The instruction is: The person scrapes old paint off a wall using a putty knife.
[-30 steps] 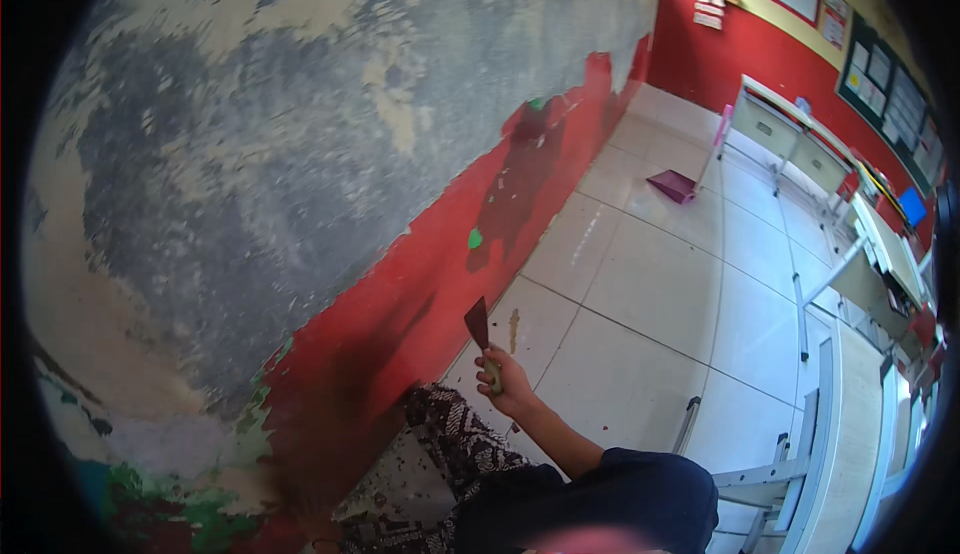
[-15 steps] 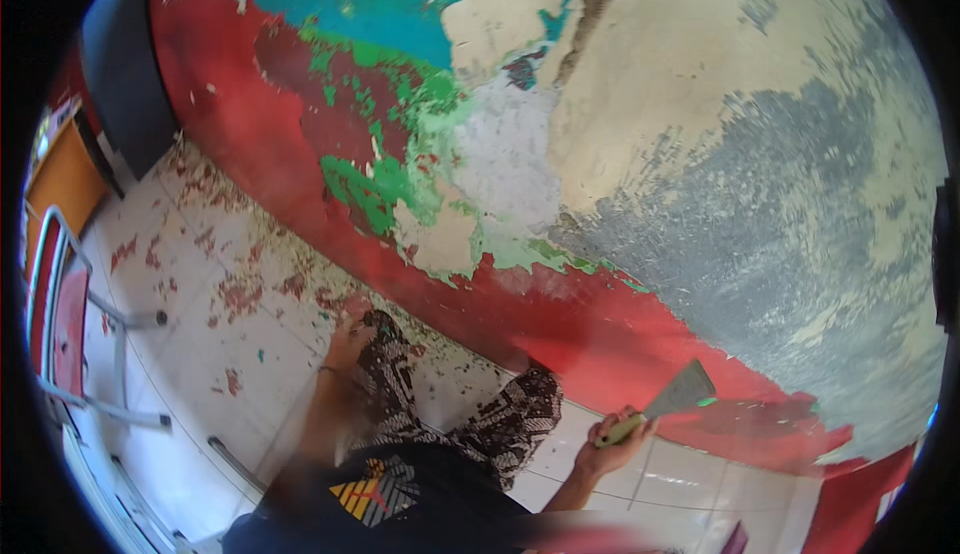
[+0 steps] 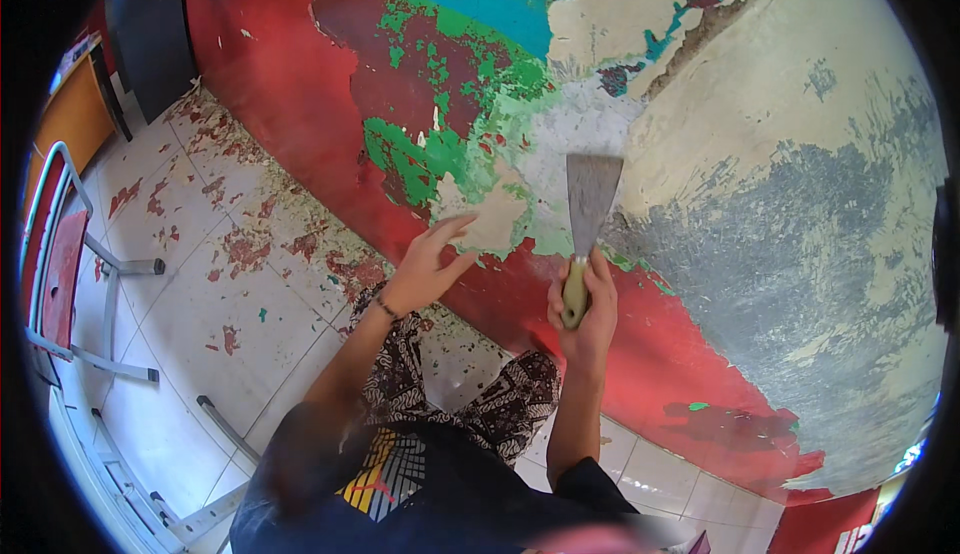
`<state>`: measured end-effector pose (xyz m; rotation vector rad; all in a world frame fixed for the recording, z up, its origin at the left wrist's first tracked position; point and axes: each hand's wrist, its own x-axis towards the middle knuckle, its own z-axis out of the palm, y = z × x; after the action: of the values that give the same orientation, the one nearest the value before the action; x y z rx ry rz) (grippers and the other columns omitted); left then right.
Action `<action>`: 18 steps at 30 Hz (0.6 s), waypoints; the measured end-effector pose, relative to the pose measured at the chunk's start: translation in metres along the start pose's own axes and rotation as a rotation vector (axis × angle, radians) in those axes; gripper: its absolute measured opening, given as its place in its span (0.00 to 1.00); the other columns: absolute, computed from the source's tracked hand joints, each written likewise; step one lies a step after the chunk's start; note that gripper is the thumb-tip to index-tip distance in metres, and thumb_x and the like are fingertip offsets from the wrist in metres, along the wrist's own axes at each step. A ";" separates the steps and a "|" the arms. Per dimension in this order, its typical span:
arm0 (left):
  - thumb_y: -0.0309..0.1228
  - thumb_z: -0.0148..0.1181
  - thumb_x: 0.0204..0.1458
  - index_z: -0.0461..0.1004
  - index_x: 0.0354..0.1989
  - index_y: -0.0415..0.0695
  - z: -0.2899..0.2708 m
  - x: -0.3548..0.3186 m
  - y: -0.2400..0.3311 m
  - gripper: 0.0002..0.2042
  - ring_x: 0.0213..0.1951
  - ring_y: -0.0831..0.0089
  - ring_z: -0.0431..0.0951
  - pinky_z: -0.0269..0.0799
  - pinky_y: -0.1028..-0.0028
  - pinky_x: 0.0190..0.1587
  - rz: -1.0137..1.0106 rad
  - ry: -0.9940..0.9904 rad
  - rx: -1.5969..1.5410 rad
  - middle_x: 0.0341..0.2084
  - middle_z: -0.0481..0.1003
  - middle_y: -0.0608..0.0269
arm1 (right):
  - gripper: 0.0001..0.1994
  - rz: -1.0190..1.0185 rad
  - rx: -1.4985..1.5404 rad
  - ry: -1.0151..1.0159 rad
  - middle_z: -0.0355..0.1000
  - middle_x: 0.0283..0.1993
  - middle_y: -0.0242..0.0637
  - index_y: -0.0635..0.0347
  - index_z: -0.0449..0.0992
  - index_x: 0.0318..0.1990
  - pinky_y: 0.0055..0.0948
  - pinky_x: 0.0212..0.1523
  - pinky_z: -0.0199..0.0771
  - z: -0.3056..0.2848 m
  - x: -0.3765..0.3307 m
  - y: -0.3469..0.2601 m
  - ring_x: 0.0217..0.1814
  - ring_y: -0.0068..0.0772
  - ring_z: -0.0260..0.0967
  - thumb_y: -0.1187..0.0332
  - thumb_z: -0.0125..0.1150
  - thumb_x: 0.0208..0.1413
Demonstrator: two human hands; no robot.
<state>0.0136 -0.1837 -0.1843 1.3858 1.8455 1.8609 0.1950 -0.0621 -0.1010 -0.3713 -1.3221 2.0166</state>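
Green-handled scraper (image 3: 587,222) in the right hand (image 3: 593,322)'s grasp — blade (image 3: 594,186) out beyond it (left hand (image 3: 425,272) wide).

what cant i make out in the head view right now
All in the head view:
Scraper handle: partly covered by the right grip.
Left grip: contact with the wall unclear; one angle, little depth.
Pink shape: blurred, cut off by the lower edge.
Purple thing: cut off there too.
Dark panel: top cut off.

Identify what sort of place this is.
Probably an indoor room under renovation: a patchy, multicoloured peeling-paint wall, a white tiled floor scattered with red paint flakes, and a red, metal-framed chair.
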 end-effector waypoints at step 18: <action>0.46 0.50 0.59 0.74 0.42 0.42 0.022 0.169 0.076 0.18 0.35 0.77 0.76 0.71 0.74 0.40 -0.210 -0.110 -0.919 0.33 0.77 0.65 | 0.26 -0.049 0.166 -0.035 0.60 0.29 0.35 0.47 0.46 0.69 0.13 0.07 0.42 0.079 0.075 -0.010 0.13 0.15 0.47 0.66 0.41 0.65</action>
<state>-0.0284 -0.0682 -0.0435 0.8820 0.8102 2.0349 0.0992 -0.0634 -0.0477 -0.2259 -1.1632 2.0829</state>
